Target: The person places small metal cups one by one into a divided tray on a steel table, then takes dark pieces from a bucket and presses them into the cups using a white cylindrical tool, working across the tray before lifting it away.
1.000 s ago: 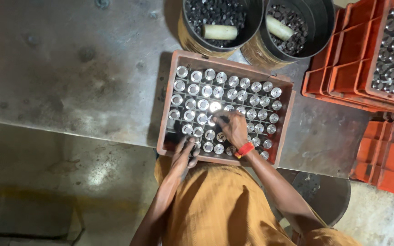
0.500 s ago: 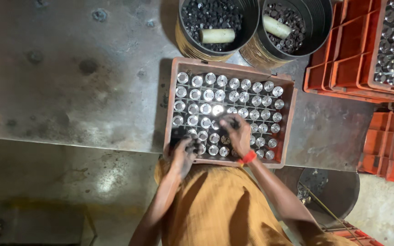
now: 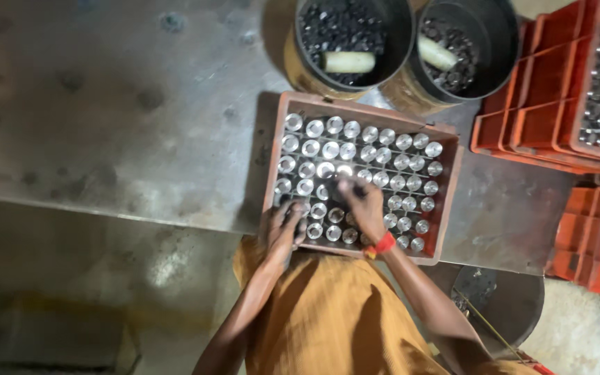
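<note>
One brown tray (image 3: 453, 201) of shiny round caps (image 3: 369, 135), set in roughly seven rows, is shown on the bench (image 3: 126, 104). Two black buckets (image 3: 397, 42) are seen beyond the tray, one pale cylinder (image 3: 347, 62) in each. Two hands are counted over the tray: left hand (image 3: 285, 226), right hand (image 3: 364, 207).

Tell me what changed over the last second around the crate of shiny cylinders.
The right hand slid a little up the crate, fingertips now on a cylinder in the middle rows. The left hand stayed at the crate's near left corner, fingers curled over the cylinders there. Crate, both dark buckets and the orange crates did not move.
</note>
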Demonstrator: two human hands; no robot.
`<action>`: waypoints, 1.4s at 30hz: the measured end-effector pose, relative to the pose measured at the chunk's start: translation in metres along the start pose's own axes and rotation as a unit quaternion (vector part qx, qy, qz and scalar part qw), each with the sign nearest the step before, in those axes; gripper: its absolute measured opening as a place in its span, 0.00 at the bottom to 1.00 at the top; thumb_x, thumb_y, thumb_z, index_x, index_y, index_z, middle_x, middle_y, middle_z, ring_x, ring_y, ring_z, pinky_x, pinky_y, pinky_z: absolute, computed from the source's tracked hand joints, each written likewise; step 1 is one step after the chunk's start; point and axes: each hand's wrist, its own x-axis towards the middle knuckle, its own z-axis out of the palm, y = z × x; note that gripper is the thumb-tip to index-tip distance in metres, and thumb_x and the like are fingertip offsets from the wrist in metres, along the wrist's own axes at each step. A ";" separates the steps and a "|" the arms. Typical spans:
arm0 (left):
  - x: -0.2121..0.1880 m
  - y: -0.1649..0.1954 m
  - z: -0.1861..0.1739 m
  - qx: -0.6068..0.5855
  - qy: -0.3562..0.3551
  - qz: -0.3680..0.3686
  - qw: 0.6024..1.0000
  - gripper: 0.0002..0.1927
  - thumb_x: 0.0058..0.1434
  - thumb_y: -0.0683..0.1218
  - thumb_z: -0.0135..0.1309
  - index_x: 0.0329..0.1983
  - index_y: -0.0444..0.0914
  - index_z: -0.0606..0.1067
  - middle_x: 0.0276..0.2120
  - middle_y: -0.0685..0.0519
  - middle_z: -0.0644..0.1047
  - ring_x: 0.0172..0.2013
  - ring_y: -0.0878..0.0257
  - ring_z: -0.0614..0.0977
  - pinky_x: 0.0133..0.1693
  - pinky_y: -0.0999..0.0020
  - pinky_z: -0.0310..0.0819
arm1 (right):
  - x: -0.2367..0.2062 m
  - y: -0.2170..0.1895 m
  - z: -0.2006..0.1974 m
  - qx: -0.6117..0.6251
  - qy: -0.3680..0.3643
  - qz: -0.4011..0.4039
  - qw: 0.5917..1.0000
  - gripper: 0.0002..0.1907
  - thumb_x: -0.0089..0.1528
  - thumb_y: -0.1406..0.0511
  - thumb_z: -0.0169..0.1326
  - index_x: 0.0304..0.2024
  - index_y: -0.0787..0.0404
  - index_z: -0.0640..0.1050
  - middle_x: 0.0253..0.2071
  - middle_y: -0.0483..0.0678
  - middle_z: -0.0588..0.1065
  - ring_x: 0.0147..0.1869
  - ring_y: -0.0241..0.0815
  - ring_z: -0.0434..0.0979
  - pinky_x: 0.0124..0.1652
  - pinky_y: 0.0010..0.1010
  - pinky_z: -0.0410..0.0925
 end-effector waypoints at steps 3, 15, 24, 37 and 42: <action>0.003 -0.003 0.014 0.098 0.010 0.035 0.995 0.16 0.67 0.53 0.53 0.55 0.43 0.74 0.29 0.61 0.72 0.24 0.74 0.70 0.20 0.79 0.60 | -0.025 0.000 0.021 0.015 -0.109 -0.034 0.993 0.15 0.61 0.57 0.62 0.48 0.56 0.84 0.47 0.45 0.83 0.45 0.39 0.83 0.46 0.34 0.74; 0.014 -0.016 -0.006 -0.112 0.058 0.003 0.992 0.09 0.69 0.49 0.54 0.45 0.40 0.72 0.24 0.55 0.69 0.21 0.67 0.71 0.23 0.71 0.69 | 0.079 0.018 -0.032 -0.159 0.084 -0.086 0.980 0.11 0.63 0.59 0.64 0.42 0.59 0.85 0.39 0.51 0.83 0.34 0.37 0.80 0.35 0.32 0.72; 0.005 0.014 0.003 -0.022 -0.067 0.019 0.997 0.18 0.71 0.50 0.50 0.59 0.37 0.73 0.22 0.58 0.70 0.19 0.73 0.65 0.21 0.78 0.56 | 0.053 -0.010 -0.026 -0.023 0.012 -0.001 1.000 0.14 0.64 0.57 0.60 0.49 0.56 0.82 0.41 0.49 0.83 0.36 0.36 0.81 0.36 0.31 0.74; 0.016 -0.004 -0.013 -0.148 -0.055 0.020 0.987 0.15 0.70 0.46 0.50 0.55 0.33 0.70 0.32 0.50 0.77 0.26 0.65 0.75 0.27 0.71 0.67 | 0.094 0.002 -0.032 -0.054 0.132 -0.046 0.989 0.08 0.63 0.62 0.63 0.44 0.54 0.85 0.43 0.47 0.84 0.41 0.36 0.84 0.42 0.29 0.76; 0.015 -0.007 -0.009 -0.037 -0.002 0.048 0.998 0.08 0.71 0.44 0.49 0.50 0.38 0.70 0.31 0.50 0.79 0.25 0.64 0.75 0.26 0.71 0.67 | 0.132 -0.007 -0.036 -0.194 0.096 -0.042 0.975 0.09 0.61 0.60 0.65 0.42 0.56 0.85 0.38 0.51 0.84 0.31 0.42 0.80 0.34 0.34 0.71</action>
